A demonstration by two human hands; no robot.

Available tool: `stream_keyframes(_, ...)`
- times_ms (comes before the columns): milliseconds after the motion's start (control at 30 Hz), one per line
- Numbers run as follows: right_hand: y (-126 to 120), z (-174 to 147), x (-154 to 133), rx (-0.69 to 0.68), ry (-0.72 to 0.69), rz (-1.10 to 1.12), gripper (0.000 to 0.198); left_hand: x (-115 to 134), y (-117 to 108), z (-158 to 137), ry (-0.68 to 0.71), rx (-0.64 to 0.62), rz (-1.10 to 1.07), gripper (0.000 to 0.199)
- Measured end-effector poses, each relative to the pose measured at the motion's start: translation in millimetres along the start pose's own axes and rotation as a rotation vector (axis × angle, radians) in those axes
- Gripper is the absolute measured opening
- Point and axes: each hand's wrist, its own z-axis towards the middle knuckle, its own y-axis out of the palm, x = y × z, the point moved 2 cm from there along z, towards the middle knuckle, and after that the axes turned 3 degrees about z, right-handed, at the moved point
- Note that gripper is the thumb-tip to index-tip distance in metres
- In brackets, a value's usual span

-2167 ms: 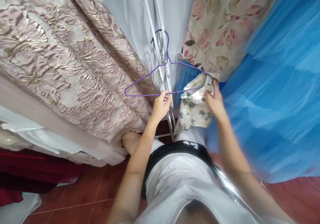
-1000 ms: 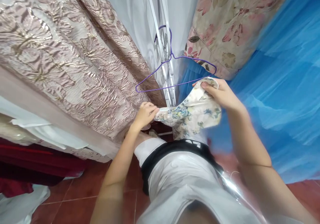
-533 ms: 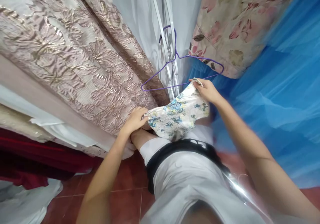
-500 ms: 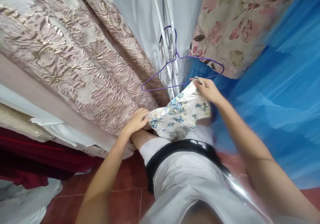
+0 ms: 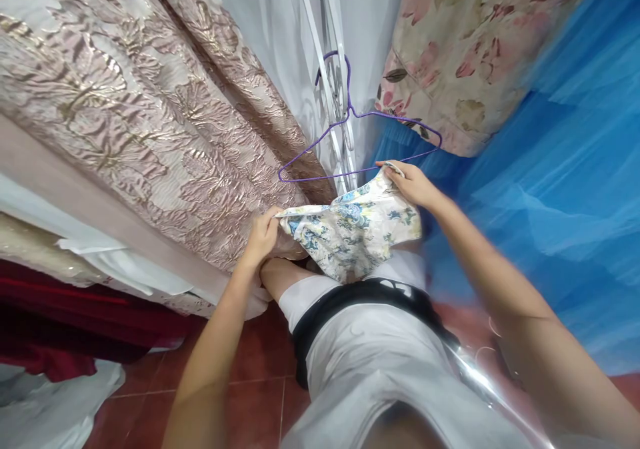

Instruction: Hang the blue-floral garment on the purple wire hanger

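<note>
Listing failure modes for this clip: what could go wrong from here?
1. The left hand and right hand grip the cloth near its upper edge, so a slipped grip could let it sag or drop.
2. The right hand is close by the hanger and might knock it; whether they touch is unclear.
3. White straps cross the hanger's hook and might tangle.

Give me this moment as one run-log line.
left hand: pinching garment edge | right hand: gripping another garment edge | garment: spread between hands | hanger: purple, bare, beyond garment
</note>
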Motion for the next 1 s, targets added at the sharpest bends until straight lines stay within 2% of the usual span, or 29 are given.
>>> stream_keyframes(67, 1, -2, -1, -0.003, -0.001, -0.031, 0.039, 3, -7, 11, -0.014, -0.019, -0.075, 0.027)
stream_keyframes(167, 0, -6, -3, -0.003, 0.005, -0.044, 0.039, 10, -4, 16, -0.063, -0.039, -0.347, 0.023)
stream_keyframes(233, -1, -9, -4, -0.003, 0.014, -0.025, 0.041, 12, -1, 12, -0.11, 0.037, -0.531, 0.024)
stream_keyframes(300, -1, -12, -5, -0.002, 0.02, -0.006, 0.042, 12, -1, 5, -0.162, 0.121, -0.598, 0.026)
stream_keyframes(333, -1, -13, -5, -0.003, 0.018, -0.001, 0.041, 10, -3, 2, -0.177, 0.132, -0.566, 0.027)
stream_keyframes(400, -1, -14, -5, -0.004, 0.008, 0.006, 0.04, 7, -12, 1, -0.139, 0.065, -0.366, 0.03)
stream_keyframes(533, 0, -15, -5, 0.0, 0.016, 0.066, 0.038, 3, -35, 13, 0.068, -0.105, 0.202, 0.04)
stream_keyframes(633, 3, -17, -7, 0.003, 0.026, 0.1, 0.036, 6, -49, 28, 0.095, -0.107, 0.419, 0.042)
stream_keyframes(800, 11, -22, -14, -0.001, 0.017, 0.1, 0.035, 24, -70, 42, 0.117, 0.014, 0.498, 0.046)
stream_keyframes(1000, 19, -25, -15, 0.033, 0.026, 0.122, 0.037, 34, -81, 22, 0.205, 0.088, 0.439, 0.045)
